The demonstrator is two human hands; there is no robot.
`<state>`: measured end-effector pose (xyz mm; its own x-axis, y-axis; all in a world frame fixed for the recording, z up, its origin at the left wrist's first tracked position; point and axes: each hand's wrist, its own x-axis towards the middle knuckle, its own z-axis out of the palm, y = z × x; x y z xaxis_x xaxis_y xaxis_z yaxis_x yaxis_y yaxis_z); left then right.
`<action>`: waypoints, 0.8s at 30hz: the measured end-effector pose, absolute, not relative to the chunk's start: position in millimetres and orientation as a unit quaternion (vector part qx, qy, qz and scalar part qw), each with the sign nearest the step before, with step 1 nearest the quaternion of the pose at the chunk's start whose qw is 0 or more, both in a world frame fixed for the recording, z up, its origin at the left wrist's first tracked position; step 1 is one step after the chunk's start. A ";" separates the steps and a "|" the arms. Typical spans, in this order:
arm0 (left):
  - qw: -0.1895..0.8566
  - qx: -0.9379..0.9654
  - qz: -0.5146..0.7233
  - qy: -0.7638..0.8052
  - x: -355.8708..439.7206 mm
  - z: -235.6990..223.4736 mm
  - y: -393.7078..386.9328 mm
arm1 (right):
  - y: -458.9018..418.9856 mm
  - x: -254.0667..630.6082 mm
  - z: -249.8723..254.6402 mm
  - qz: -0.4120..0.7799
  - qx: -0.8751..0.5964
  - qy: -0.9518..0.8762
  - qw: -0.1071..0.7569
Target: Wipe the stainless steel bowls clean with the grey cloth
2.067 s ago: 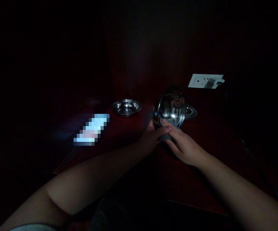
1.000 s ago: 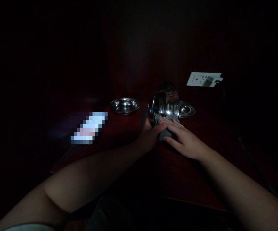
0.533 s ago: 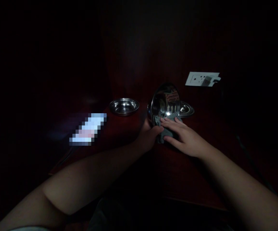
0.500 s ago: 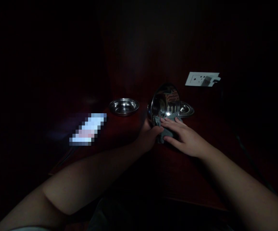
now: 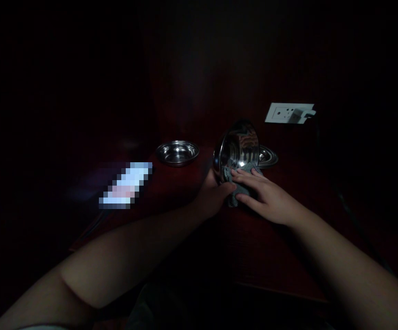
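A shiny metal bowl (image 5: 239,146) is tipped on its side in the middle, its inside turned partly toward me and to the right. My left hand (image 5: 214,190) grips it low on the left; the thumb shows in front and the other fingers are hidden behind the bowl. A grey-green cloth (image 5: 240,189) lies against the bowl's lower wall. On that cloth my right hand (image 5: 262,192) presses with its fingers bent over it, holding the cloth to the metal.
A shallow metal dish (image 5: 178,153) stands to the left of the bowl, and a metal lid or plate (image 5: 268,157) lies partly hidden behind it. A lit, blurred phone screen (image 5: 126,183) is on the left. A white wall socket (image 5: 288,113) has a plug in it. The dark red table (image 5: 274,266) extends toward me.
Since two seconds ago, the bowl has shifted slightly left and its tilt varies a little. More of the cloth shows below my right fingers. Both hands keep their hold.
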<state>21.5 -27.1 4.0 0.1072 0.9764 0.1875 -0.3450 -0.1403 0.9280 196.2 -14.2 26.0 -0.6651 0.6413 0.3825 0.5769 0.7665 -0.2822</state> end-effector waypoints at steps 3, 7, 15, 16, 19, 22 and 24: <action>0.563 0.483 0.587 0.325 21.6 4.0 -26.6 | -14.2 196.3 26.1 0.067 -0.333 -0.910 0.236; 0.560 0.482 0.581 0.341 21.5 6.3 -27.2 | -14.4 196.3 26.3 0.068 -0.332 -0.910 0.241; 0.566 0.483 0.577 0.336 21.2 8.7 -27.7 | -14.6 196.0 27.0 0.067 -0.340 -0.910 0.230; 0.566 0.484 0.577 0.335 21.2 8.5 -27.6 | -14.6 196.0 26.9 0.066 -0.341 -0.910 0.228; 0.564 0.484 0.577 0.339 21.3 8.7 -27.8 | -14.5 196.2 26.4 0.064 -0.339 -0.911 0.226; 0.561 0.491 0.569 0.348 21.4 10.1 -28.7 | -15.0 196.3 26.3 0.065 -0.338 -0.912 0.223; 0.561 0.499 0.562 0.346 21.5 10.7 -29.2 | -15.7 196.1 26.5 0.066 -0.343 -0.912 0.215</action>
<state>21.5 -29.2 10.7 0.1288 0.9764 0.1735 -0.2864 -0.1309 0.9491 196.1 -15.7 26.5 -0.6730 0.6534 0.3466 0.5966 0.7566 -0.2677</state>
